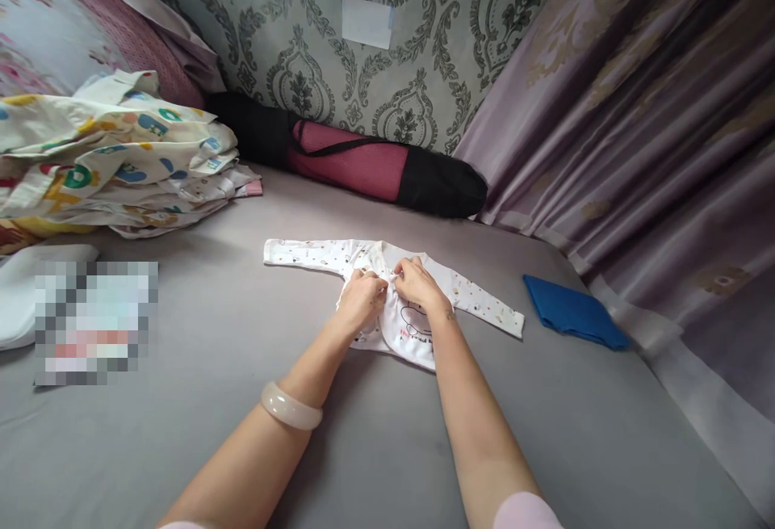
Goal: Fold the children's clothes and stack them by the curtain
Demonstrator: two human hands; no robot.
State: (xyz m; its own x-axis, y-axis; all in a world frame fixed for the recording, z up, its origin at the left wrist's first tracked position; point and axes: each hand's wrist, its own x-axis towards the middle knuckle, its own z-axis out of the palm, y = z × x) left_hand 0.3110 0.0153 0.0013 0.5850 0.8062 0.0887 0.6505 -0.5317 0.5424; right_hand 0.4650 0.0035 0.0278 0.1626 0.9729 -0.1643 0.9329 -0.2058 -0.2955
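Note:
A small white baby shirt [400,327] with tiny prints lies flat on the grey bed sheet [242,400], its sleeves spread left and right. My left hand [362,296] and my right hand [417,283] rest on the shirt's chest, close together. Both pinch the fabric near the front opening with curled fingers. A pale bangle [291,406] sits on my left wrist.
A pile of printed cloth [109,157] lies at the back left. A rolled pink mat in a black bag [375,161] lies against the patterned wall. A folded blue cloth [572,311] sits to the right, near the purple curtain [654,149]. A blurred patch [94,323] covers something at left.

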